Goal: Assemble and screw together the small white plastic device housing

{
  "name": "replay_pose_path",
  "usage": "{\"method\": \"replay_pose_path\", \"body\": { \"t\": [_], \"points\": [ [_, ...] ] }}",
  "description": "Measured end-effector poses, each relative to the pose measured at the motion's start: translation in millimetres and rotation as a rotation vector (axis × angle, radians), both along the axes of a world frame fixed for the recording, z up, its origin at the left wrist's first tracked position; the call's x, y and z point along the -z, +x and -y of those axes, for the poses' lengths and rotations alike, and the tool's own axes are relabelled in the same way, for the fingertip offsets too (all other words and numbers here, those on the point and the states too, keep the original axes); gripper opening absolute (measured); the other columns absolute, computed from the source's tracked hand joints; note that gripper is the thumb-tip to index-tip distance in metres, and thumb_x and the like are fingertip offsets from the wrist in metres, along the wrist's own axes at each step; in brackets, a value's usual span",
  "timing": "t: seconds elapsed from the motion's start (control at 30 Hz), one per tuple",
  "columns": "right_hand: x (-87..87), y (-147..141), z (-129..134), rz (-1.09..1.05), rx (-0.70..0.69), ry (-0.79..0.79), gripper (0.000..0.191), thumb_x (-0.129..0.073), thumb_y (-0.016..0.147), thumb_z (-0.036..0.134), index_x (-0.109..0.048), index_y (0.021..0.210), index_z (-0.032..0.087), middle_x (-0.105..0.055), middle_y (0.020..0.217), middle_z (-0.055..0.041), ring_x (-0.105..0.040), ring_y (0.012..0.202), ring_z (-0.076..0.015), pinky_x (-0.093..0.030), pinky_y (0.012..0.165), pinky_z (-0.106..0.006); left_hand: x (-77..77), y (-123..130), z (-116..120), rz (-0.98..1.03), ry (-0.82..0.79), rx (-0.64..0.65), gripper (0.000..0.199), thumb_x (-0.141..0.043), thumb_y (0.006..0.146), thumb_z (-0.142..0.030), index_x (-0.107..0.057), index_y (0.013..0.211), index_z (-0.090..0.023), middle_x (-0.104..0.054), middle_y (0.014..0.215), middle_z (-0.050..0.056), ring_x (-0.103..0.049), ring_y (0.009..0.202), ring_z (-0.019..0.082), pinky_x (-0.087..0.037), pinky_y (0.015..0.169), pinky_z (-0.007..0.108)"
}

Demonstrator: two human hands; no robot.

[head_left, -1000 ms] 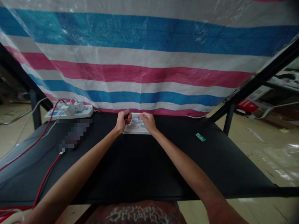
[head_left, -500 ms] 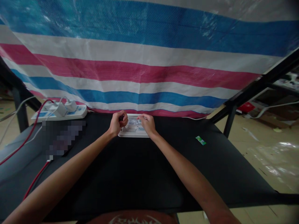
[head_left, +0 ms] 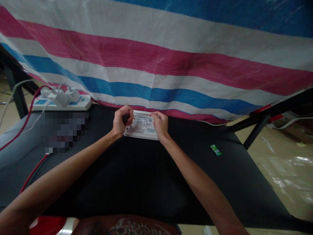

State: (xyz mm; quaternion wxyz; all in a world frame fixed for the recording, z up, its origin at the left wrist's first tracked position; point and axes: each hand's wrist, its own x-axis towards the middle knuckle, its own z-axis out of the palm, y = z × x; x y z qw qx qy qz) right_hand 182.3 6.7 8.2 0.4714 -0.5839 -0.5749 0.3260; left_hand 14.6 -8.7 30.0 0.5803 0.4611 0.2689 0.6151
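Observation:
A flat white plastic device, with vent holes and a printed label on the face turned up, lies near the back of the black table. My left hand is curled over its left side, closed around a small dark object whose kind I cannot make out. At the right side of the device, my right hand is closed, with thumb and index finger pinched above the label. Whatever the right fingers hold, if anything, is too small to tell. The hands cover both side edges of the device.
A white power strip with plugged-in adapters stands at the back left. Before it lies a blurred-out dark object with a red cable. A small green packet lies to the right. A striped tarp hangs behind the table.
The view has tilted down and shifted slightly. Both hands stay at the device; the right one shows a little farther right, uncovering more of the label.

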Motion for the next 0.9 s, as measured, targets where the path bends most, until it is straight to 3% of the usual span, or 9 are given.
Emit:
{"method": "replay_pose_path", "body": {
  "t": [0.1,0.23,0.5,0.63,0.73,0.9],
  "points": [
    [-10.6,-3.6,7.4,0.214,-0.024,0.091,0.019,-0.051,0.083,0.028,-0.068,0.078,0.019,-0.065,0.072,-0.0026,-0.058,0.069,-0.0175,-0.042,0.067,-0.028,1.4,3.0,6.3,0.033,0.061,-0.095,0.025,-0.057,0.080,-0.040,-0.051,0.069,-0.018,-0.042,0.053,-0.003,-0.037,0.041,0.009,-0.026,0.040,0.021],
    [-27.5,-5.9,20.2,0.515,-0.087,0.135,0.021,-0.051,0.082,0.020,-0.067,0.096,0.023,-0.066,0.082,-0.0023,-0.059,0.076,-0.0197,-0.041,0.071,-0.030,3.6,10.2,15.9,-0.052,0.142,-0.235,0.015,-0.062,0.079,-0.028,-0.054,0.072,-0.017,-0.051,0.062,-0.001,-0.047,0.052,0.011,-0.033,0.047,0.022],
    [-37.0,-11.8,37.7,0.690,-0.117,0.166,0.027,-0.050,0.088,0.022,-0.063,0.111,0.022,-0.067,0.100,-0.0069,-0.061,0.085,-0.0213,-0.043,0.075,-0.032,-5.4,14.5,24.4,-0.087,0.181,-0.533,0.023,-0.065,0.084,-0.026,-0.054,0.066,-0.017,-0.052,0.060,-0.002,-0.047,0.055,0.011,-0.036,0.054,0.022],
    [-36.0,-17.1,43.8,0.779,-0.056,0.153,0.031,-0.047,0.091,0.026,-0.059,0.119,0.024,-0.065,0.111,-0.0064,-0.061,0.093,-0.0206,-0.045,0.079,-0.031,-3.8,17.0,19.0,-0.119,0.179,-0.539,0.029,-0.065,0.087,-0.039,-0.059,0.070,-0.015,-0.053,0.058,-0.001,-0.044,0.050,0.009,-0.032,0.048,0.021],
    [-33.5,-15.2,46.3,0.826,-0.010,0.110,0.032,-0.046,0.092,0.026,-0.060,0.120,0.024,-0.064,0.112,-0.0058,-0.060,0.098,-0.0204,-0.046,0.082,-0.030,-3.7,21.8,13.9,-0.031,0.153,-0.451,0.035,-0.057,0.091,-0.046,-0.057,0.074,-0.016,-0.047,0.054,-0.002,-0.039,0.044,0.008,-0.028,0.043,0.020],
    [-21.8,-7.4,49.1,0.874,-0.002,0.053,0.030,-0.045,0.092,0.026,-0.064,0.116,0.024,-0.065,0.110,-0.0057,-0.059,0.101,-0.0206,-0.047,0.084,-0.031,-5.3,24.9,8.0,0.103,0.115,-0.349,0.032,-0.062,0.088,-0.042,-0.049,0.071,-0.018,-0.038,0.051,-0.006,-0.027,0.040,0.006,-0.018,0.038,0.018]
  ]
}}
